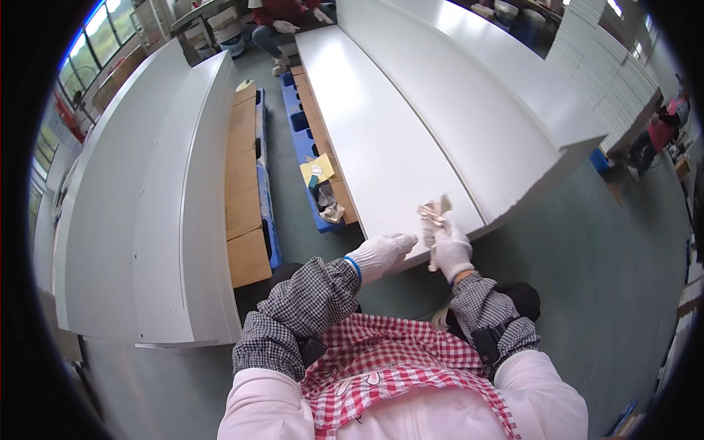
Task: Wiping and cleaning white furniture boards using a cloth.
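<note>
Two hands in white knit gloves work close to the wearer, over the near end of a long white panel that runs from 12 o'clock down to 4 o'clock, clock positions being counted from the centre of the view. The left hand, just off centre at 5 o'clock, reaches in from a forearm angled up from 7 o'clock; its fingers lie together and point toward 2 o'clock near the panel's end edge. Its palm and thumb are hidden, so whether it grips anything cannot be told. The right hand, between 3 and 4 o'clock, points up toward 12, its fingers curled around a crumpled cream cloth. This cloth sits at 3 o'clock, bunched above the glove with a tail below; its contact with the panel is unclear. Grey checked sleeves cover both forearms. At 11 o'clock, small items beside a yellow sheet are hard to make out. A seated co-worker at 11:30 is cut off by the upper edge.
</note>
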